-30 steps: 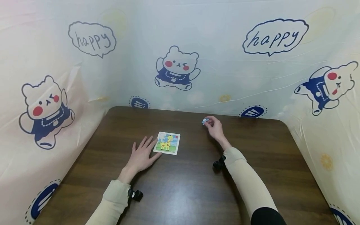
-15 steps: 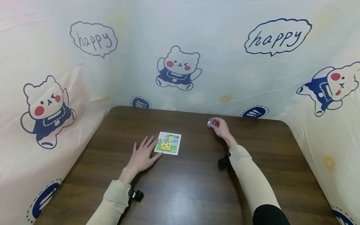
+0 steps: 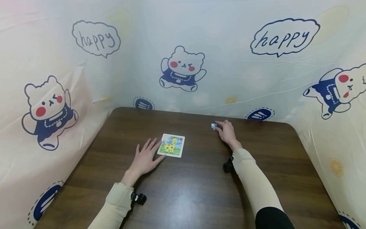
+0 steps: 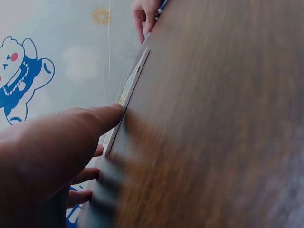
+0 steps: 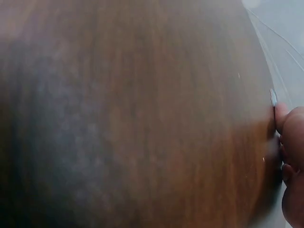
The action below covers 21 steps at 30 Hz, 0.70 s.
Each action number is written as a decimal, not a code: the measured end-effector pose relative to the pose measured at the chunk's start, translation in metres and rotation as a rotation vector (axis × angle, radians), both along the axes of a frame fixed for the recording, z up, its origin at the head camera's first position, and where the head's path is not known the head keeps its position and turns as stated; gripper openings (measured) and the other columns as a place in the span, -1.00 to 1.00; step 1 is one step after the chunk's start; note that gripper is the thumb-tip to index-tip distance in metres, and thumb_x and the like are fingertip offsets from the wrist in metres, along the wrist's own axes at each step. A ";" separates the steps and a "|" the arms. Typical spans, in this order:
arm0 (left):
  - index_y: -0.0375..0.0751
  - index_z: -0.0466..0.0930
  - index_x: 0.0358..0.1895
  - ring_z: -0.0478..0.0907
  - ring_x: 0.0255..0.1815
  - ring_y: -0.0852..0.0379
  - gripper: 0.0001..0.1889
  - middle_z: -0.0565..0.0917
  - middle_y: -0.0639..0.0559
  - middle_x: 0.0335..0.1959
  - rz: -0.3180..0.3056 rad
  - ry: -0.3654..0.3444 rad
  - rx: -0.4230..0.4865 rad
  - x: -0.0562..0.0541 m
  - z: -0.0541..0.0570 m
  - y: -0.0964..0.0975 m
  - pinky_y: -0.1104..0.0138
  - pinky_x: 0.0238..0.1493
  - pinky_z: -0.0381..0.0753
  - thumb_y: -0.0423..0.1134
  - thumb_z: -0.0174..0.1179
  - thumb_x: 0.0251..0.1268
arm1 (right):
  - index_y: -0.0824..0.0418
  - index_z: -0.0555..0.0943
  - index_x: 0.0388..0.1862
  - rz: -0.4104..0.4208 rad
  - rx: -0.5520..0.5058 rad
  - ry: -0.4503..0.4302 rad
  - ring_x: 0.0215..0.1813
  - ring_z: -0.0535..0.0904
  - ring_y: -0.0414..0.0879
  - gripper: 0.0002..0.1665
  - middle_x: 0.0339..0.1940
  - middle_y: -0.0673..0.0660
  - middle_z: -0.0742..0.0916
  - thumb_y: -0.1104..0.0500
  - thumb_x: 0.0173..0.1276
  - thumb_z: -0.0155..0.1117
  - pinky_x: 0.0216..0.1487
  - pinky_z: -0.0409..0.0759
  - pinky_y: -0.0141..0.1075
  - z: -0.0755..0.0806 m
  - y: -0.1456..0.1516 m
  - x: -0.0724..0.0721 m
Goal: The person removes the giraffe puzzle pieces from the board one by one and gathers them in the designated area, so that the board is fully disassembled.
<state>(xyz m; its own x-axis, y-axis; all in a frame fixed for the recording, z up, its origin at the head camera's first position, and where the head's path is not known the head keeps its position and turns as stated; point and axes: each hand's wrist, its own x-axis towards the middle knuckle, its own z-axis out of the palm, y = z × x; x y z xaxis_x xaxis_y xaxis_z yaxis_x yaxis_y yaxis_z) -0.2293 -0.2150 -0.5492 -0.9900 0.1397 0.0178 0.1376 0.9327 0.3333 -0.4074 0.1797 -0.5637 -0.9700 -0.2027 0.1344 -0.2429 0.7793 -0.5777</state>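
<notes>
A small square jigsaw puzzle [image 3: 171, 145] with a yellow giraffe on blue and green and a white border lies flat near the middle of the table. My left hand [image 3: 144, 158] spreads its fingers over the puzzle's left side; the thumb touches its near edge, as the left wrist view also shows. Further right, close to the far edge of the table, my right hand [image 3: 227, 132] pinches the right side of a small light-blue jigsaw piece [image 3: 213, 126] between thumb and index finger. In the right wrist view the piece [image 5: 273, 97] shows only edge-on, at the thumb tip.
The dark wooden table [image 3: 183, 187] has rounded far corners. Behind it and at both sides hangs a pale curtain [image 3: 228, 76] printed with bears and "happy" bubbles. Each wrist wears a small black camera, such as the left camera [image 3: 140, 199].
My right hand has moved a little right and nearer with the blue jigsaw piece, and more of the piece now shows beyond the fingertips. The left hand stays on the puzzle.
</notes>
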 end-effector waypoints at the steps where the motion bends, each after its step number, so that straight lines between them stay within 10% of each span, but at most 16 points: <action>1: -0.04 0.27 0.76 0.06 0.84 -0.38 -0.13 0.22 -0.23 0.80 0.001 -0.003 0.001 0.000 0.000 0.000 -0.60 0.66 -0.06 0.29 0.25 0.55 | 0.30 0.60 0.53 -0.006 -0.010 0.000 0.07 0.47 0.24 -0.49 0.09 0.41 0.63 0.17 0.71 0.25 0.16 0.45 0.11 0.000 0.000 0.000; 13: -0.05 0.29 0.75 0.08 0.84 -0.38 -0.13 0.24 -0.24 0.80 0.003 0.006 -0.002 0.001 0.001 -0.001 -0.61 0.64 -0.05 0.26 0.28 0.55 | 0.38 0.67 0.34 -0.105 -0.335 -0.027 -0.11 0.59 0.03 -0.58 -0.10 0.29 0.71 0.15 0.70 0.28 -0.11 0.48 -0.31 0.017 -0.019 0.013; 21: -0.06 0.29 0.74 0.08 0.83 -0.39 -0.14 0.23 -0.25 0.80 0.002 0.007 -0.003 0.001 0.002 0.000 -0.61 0.64 -0.04 0.26 0.28 0.55 | 0.38 0.63 0.35 0.007 -0.372 -0.076 -0.14 0.66 0.03 -0.55 -0.14 0.30 0.76 0.17 0.63 0.37 -0.10 0.55 -0.33 0.031 -0.062 0.036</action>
<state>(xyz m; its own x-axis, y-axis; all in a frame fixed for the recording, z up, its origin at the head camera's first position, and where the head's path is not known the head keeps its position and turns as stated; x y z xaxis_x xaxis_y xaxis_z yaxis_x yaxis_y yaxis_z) -0.2283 -0.2148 -0.5474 -0.9901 0.1381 0.0242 0.1384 0.9339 0.3297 -0.3712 0.1181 -0.5323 -0.9787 -0.1606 0.1275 -0.1930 0.5115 -0.8373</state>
